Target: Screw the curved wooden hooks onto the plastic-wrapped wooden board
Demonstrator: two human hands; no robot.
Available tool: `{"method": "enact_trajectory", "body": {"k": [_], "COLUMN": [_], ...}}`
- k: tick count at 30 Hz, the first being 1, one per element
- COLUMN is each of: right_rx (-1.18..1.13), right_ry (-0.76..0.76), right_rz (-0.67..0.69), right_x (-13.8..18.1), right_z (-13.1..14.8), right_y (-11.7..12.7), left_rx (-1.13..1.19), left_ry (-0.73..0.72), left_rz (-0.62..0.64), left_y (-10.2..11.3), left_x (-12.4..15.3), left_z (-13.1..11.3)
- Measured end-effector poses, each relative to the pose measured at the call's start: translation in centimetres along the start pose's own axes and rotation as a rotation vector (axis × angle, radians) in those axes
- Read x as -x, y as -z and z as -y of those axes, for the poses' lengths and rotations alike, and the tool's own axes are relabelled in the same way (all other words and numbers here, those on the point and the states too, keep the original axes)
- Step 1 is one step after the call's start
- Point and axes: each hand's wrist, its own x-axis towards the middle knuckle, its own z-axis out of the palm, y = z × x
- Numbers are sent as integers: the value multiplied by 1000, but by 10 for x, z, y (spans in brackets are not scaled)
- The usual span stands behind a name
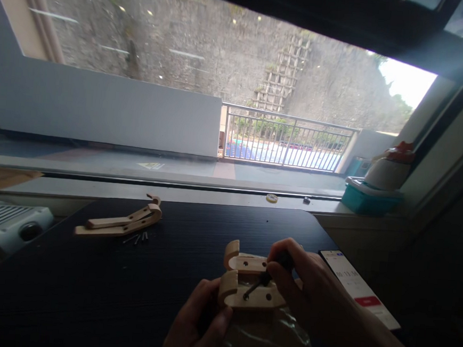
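Note:
My right hand (301, 278) is closed around a screwdriver (262, 280), its dark handle mostly hidden by the fingers. The shaft slants down to the left, and its tip meets a screw in a hole of the nearer wooden hook (251, 299). My left hand (199, 320) grips this hook at its curved end, thumb in front. Just behind it lies a second wooden hook (236, 259) with dark holes. Beneath both is a clear plastic bag (270, 337); what it holds I cannot make out.
More wooden hooks (125, 223) lie at the table's far left, beside several loose screws (137, 238). A phone (361, 288) showing a timer is right of my right hand. A teal box (369, 198) and a yellow roll (272, 198) sit on the windowsill (213, 198).

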Motion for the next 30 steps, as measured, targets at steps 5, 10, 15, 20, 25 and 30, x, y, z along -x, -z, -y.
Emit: {"method": "enact_trajectory", "body": {"k": [5,10,15,20,25,30], "right_rx": [13,-131,-385,-172,-152,-295], "right_ry": [7,-77,-309,-125,-62,-225], "right_rz": [-15,48,111,70,62,3], "right_x": [1,-9,-19,-18,-15,-17], "right_z": [4,3,-6,5,6,-5], "right_y": [0,4,5,0,-3,-8], "left_rx": [-2,21,55,77,84,132], "left_ry": [-62,-64,-71,-47,-11,-27], "left_rz": [7,16,70,107,75,32], "left_y": [-1,-3,-2,-1,-3,-6], "left_x": [0,0,0,2,2,2], "left_z": [-1,-3,-8,-13,-12,-10]}}
